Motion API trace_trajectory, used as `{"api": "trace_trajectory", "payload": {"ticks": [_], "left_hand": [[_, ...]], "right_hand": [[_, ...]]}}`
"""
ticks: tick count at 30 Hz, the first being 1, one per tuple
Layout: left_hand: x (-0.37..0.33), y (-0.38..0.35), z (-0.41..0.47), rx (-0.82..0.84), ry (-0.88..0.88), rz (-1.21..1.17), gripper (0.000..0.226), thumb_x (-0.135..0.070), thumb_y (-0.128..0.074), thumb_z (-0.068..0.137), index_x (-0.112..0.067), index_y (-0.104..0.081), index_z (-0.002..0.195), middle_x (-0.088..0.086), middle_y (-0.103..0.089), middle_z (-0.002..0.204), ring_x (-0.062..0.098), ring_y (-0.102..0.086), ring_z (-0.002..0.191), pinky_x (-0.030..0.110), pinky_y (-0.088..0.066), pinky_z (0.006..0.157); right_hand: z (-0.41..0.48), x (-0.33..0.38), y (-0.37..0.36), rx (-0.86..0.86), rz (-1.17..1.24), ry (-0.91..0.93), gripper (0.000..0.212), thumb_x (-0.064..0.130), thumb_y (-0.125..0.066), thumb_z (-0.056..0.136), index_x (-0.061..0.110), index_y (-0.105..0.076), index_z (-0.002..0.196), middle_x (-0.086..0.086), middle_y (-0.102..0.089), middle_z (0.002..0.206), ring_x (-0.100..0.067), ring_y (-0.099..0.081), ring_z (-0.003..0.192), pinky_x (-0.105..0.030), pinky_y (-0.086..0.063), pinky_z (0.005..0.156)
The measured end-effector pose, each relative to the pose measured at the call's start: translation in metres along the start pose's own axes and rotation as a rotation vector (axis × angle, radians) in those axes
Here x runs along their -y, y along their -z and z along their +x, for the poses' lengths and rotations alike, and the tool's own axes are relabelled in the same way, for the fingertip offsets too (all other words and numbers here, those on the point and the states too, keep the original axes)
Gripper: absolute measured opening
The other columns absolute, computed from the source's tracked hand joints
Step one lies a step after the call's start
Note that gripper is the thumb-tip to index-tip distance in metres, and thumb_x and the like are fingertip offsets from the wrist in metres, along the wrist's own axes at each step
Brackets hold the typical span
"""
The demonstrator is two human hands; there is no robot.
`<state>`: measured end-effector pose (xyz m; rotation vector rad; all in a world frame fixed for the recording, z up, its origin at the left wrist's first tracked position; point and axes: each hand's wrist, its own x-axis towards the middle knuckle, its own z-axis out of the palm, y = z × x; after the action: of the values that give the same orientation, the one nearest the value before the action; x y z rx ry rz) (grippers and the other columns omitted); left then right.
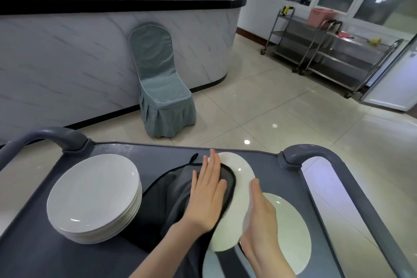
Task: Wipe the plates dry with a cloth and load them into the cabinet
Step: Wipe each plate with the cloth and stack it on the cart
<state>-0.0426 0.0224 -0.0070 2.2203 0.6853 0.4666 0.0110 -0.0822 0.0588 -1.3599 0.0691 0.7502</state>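
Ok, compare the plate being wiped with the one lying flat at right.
The wiped plate is tilted up; the flat plate lies on the cart. The wiped plate is partly covered by the cloth under the left hand, with the right hand at its rim; the flat plate is bare. Both are white.

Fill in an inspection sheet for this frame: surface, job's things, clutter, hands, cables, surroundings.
Surface: grey cart top, handles at the far corners.
Job's things: stack of plates at left; tilted plate held on edge; flat plate at right; dark cloth draped against the tilted plate.
Clutter: nothing seen.
Hands: left hand flat, fingers straight, pressing the cloth on the tilted plate; right hand flat against that plate's other side.
Cables: nothing seen.
Surroundings: covered chair, counter, steel trolleys, tiled floor.
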Motion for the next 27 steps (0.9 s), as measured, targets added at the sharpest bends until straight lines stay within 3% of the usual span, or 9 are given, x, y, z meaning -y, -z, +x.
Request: {"api": "trace_trajectory", "payload": {"ticks": [3, 6, 8, 10, 14, 17, 22, 24, 27], "left_hand": [[0.028, -0.014, -0.011, 0.002, 0.116, -0.019, 0.057, -0.027, -0.016, 0.105, -0.047, 0.016, 0.149, -0.032, 0.027, 0.154, -0.008, 0.029, 0.141, 0.035, 0.012, 0.12], [0.049, -0.028, -0.032, 0.146, 0.248, 0.016, 0.049, -0.027, -0.023, 0.107, -0.027, -0.016, 0.156, -0.018, 0.0, 0.164, 0.006, 0.019, 0.148, 0.052, -0.003, 0.122], [0.047, -0.025, -0.038, 0.067, 0.291, -0.179, 0.05, -0.027, -0.038, 0.106, -0.022, -0.027, 0.155, -0.017, -0.028, 0.156, 0.003, -0.005, 0.15, 0.035, -0.016, 0.122], [0.036, -0.007, -0.036, -0.144, 0.352, -0.361, 0.041, -0.022, -0.052, 0.102, -0.021, -0.049, 0.143, -0.023, -0.055, 0.129, -0.005, -0.043, 0.132, 0.012, -0.033, 0.106], [0.011, 0.048, -0.028, -0.272, 0.587, -0.903, 0.019, -0.031, -0.052, 0.102, -0.029, -0.065, 0.116, 0.0, -0.076, 0.1, 0.02, -0.074, 0.094, 0.031, -0.06, 0.076], [-0.004, 0.082, -0.032, -0.169, 0.64, -1.131, 0.022, -0.042, -0.055, 0.098, -0.029, -0.065, 0.114, 0.005, -0.077, 0.099, 0.028, -0.075, 0.091, 0.037, -0.061, 0.066], [0.0, 0.104, -0.049, -0.218, 0.647, -0.986, 0.023, -0.019, -0.063, 0.092, -0.019, -0.068, 0.115, 0.008, -0.075, 0.089, 0.021, -0.073, 0.074, 0.032, -0.056, 0.06], [0.011, 0.112, -0.057, -0.275, 0.633, -0.997, 0.025, -0.008, -0.059, 0.091, -0.014, -0.069, 0.113, 0.008, -0.072, 0.08, 0.02, -0.071, 0.067, 0.03, -0.054, 0.056], [0.03, 0.127, -0.068, -0.379, 0.641, -1.051, 0.031, -0.008, -0.064, 0.086, -0.019, -0.068, 0.114, 0.01, -0.075, 0.093, 0.024, -0.073, 0.077, 0.033, -0.057, 0.059]], "right_hand": [[0.004, 0.008, 0.006, -0.03, -0.041, 0.085, 0.038, 0.041, -0.056, 0.099, 0.01, -0.073, 0.086, -0.001, -0.076, 0.082, -0.017, -0.071, 0.074, -0.034, -0.052, 0.069], [0.005, 0.012, 0.009, -0.068, -0.229, 0.242, 0.049, 0.039, -0.055, 0.099, 0.017, -0.052, 0.054, 0.009, -0.049, 0.055, -0.016, -0.044, 0.059, -0.026, -0.036, 0.057], [0.008, 0.012, 0.009, -0.037, -0.399, 0.393, 0.052, 0.038, -0.053, 0.099, 0.029, -0.049, 0.048, 0.014, -0.044, 0.049, -0.004, -0.038, 0.053, -0.016, -0.032, 0.051], [0.012, 0.008, 0.007, 0.0, -0.55, 0.535, 0.05, 0.037, -0.052, 0.1, 0.034, -0.046, 0.051, 0.013, -0.043, 0.05, -0.004, -0.037, 0.051, -0.018, -0.029, 0.049], [0.014, -0.016, -0.001, 0.098, -0.813, 0.891, 0.038, 0.046, -0.04, 0.098, 0.037, -0.04, 0.061, 0.011, -0.033, 0.053, -0.006, -0.033, 0.051, -0.016, -0.027, 0.05], [0.007, -0.033, -0.006, 0.219, -0.995, 1.111, 0.047, 0.046, -0.036, 0.104, 0.021, -0.075, 0.096, 0.021, -0.061, 0.077, 0.007, -0.055, 0.068, -0.004, -0.041, 0.065], [-0.003, -0.057, -0.022, 0.473, -1.1, 1.246, 0.04, 0.018, -0.077, 0.086, 0.006, -0.069, 0.124, 0.005, -0.073, 0.118, -0.01, -0.071, 0.107, -0.028, -0.06, 0.077], [-0.008, -0.052, -0.035, 0.631, -1.132, 1.139, 0.041, 0.036, -0.06, 0.097, 0.013, -0.067, 0.13, 0.007, -0.068, 0.129, -0.008, -0.064, 0.118, -0.031, -0.058, 0.09], [-0.005, -0.046, -0.046, 0.689, -1.186, 0.923, 0.052, 0.056, -0.035, 0.101, 0.029, -0.06, 0.138, 0.017, -0.048, 0.148, 0.003, -0.037, 0.14, -0.023, -0.027, 0.118]]}}
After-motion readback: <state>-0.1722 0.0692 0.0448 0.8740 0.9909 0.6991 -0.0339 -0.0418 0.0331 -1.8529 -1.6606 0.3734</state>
